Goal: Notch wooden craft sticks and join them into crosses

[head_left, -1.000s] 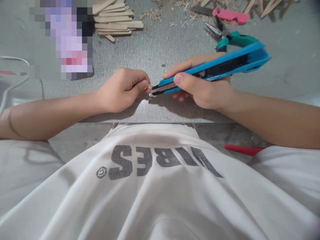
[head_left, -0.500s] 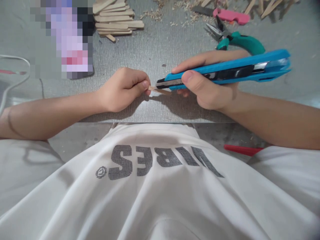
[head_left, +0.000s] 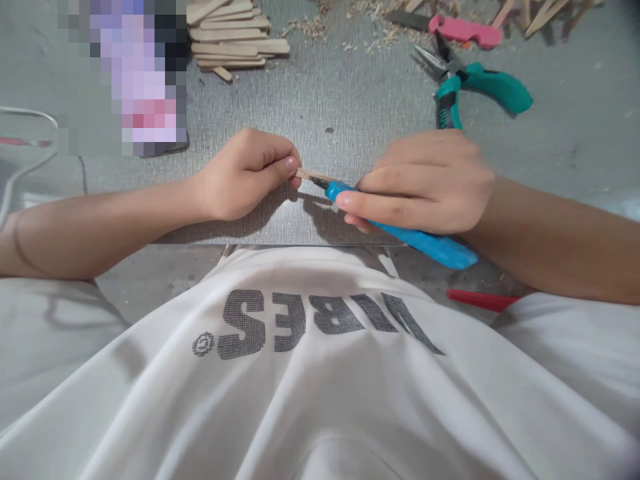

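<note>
While the left hand (head_left: 240,175) is pinching a thin wooden stick (head_left: 313,176) closed between thumb and fingers, the right hand (head_left: 425,183) is gripping a blue utility knife (head_left: 425,241) whose nose is meeting that stick, shavings (head_left: 310,28) and pliers (head_left: 475,80) lying beyond it on the worktop (head_left: 310,100), trimming seemingly unfinished.

Both forearms come in from the sides and meet near the front edge of the table. The left hand (head_left: 247,175) is curled into a loose fist, thumb and forefinger pinched together at its right side, wrist straight. The right hand (head_left: 427,183) lies palm down, knuckles up, fingers wrapped shut and pointing left, fingertips just short of the left hand's
</note>
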A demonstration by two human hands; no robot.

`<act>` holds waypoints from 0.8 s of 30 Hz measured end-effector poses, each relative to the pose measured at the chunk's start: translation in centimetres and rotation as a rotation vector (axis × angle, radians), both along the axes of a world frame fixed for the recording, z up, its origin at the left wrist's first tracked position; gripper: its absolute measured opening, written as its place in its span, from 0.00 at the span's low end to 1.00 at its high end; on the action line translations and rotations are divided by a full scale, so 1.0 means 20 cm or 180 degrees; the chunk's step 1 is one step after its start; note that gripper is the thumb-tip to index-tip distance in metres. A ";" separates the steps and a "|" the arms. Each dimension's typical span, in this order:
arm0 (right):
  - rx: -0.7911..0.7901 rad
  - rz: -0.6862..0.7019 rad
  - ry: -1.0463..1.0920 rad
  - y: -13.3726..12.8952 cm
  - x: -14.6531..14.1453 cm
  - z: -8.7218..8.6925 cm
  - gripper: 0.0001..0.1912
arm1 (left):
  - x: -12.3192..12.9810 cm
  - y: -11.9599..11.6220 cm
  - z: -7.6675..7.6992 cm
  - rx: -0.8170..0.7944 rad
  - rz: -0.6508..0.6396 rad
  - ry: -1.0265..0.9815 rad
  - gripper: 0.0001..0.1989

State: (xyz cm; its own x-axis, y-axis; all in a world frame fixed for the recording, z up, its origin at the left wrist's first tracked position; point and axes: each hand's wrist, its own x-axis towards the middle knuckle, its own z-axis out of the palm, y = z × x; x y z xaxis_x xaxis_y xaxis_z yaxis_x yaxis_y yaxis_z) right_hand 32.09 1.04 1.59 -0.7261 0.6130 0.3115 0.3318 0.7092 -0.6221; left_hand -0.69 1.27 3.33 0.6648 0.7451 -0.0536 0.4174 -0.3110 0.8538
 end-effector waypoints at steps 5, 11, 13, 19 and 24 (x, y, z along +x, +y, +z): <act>0.0378 0.0497 -0.0483 0.01 0.00 -0.01 0.16 | 0.00 0.00 0.00 0.0036 0.0034 0.0096 0.17; -0.0045 0.0418 -0.0241 0.05 -0.01 -0.03 0.18 | 0.00 0.00 0.01 0.0044 -0.0026 0.0164 0.17; -0.0093 0.0454 -0.0187 0.05 -0.01 -0.03 0.17 | -0.01 0.00 0.00 0.0099 -0.0059 0.0170 0.16; -0.0356 0.0366 0.0165 0.06 -0.04 -0.02 0.21 | 0.00 0.01 -0.01 0.0250 -0.0185 0.0364 0.16; -0.0129 0.0481 0.0197 0.06 -0.06 -0.02 0.18 | 0.00 0.00 -0.01 0.0240 -0.0217 0.0428 0.16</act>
